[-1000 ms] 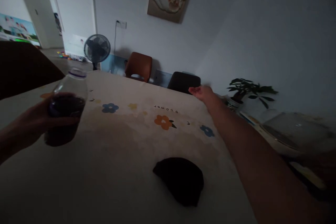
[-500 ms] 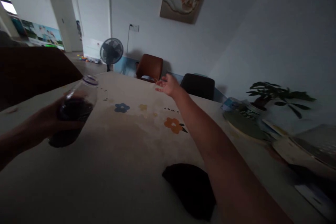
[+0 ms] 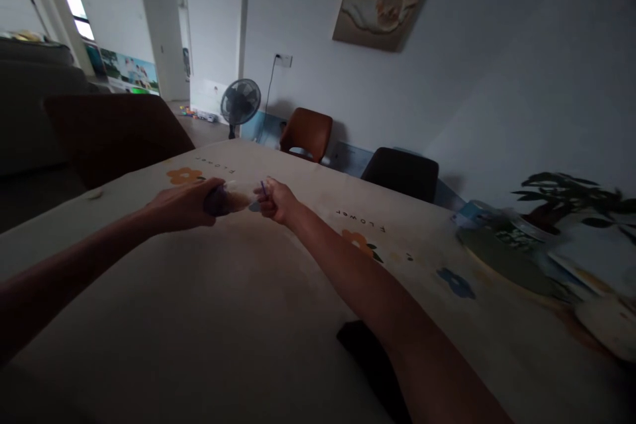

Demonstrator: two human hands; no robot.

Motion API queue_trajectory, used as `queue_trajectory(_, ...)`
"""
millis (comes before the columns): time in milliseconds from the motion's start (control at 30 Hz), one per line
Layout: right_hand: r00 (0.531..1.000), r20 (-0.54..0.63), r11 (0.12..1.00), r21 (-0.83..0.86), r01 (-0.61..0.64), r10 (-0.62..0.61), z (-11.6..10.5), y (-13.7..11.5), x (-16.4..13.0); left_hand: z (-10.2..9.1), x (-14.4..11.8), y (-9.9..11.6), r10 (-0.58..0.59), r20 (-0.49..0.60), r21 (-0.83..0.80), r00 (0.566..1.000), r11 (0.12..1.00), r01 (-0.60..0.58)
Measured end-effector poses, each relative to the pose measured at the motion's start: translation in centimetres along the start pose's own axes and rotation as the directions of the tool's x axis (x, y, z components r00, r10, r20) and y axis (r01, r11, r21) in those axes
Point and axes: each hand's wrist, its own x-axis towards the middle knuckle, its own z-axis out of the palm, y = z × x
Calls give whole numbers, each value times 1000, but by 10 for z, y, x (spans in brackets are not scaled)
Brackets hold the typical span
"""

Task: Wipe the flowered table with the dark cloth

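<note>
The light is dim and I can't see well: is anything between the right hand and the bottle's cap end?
Nothing visible. The right hand is closed at the cap end of the bottle, which the left hand holds above the table.

Bare tablecloth [image 3: 213, 318] all round both hands [image 3: 186, 204], open passage near and left; dark cloth [image 3: 370, 361] lies near edge under right forearm; right side crowded: plant [image 3: 561, 202], plates [image 3: 501, 265], papers; chairs [image 3: 305, 134] stand beyond far edge
</note>
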Motion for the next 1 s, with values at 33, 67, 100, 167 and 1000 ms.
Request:
queue_trajectory(33, 1000, -11, 1000, 4, 2, -2, 1, -1, 0, -4, 2, 3, 6, 0, 41, 1000, 999, -6)
queue_trajectory(67, 1000, -22, 1000, 8, 5, -5, 1, -2, 0, -7, 3, 5, 19, -4, 72, 1000, 997, -19)
queue_trajectory(100, 999, -31, 1000, 12, 10, -10, 1, -2, -1, -9, 5, 6, 39, -9, 95, 999, 995, -38)
queue_trajectory(167, 999, -43, 1000, 22, 22, -21, 0, -2, 0, -12, 10, 8, 66, -16, 128, 998, 990, -63)
queue_trajectory(1000, 978, -199, 993, 108, -38, 59, -28, -28, 31, -4, 58, 5, 63, -16, -124, 998, 990, -65)
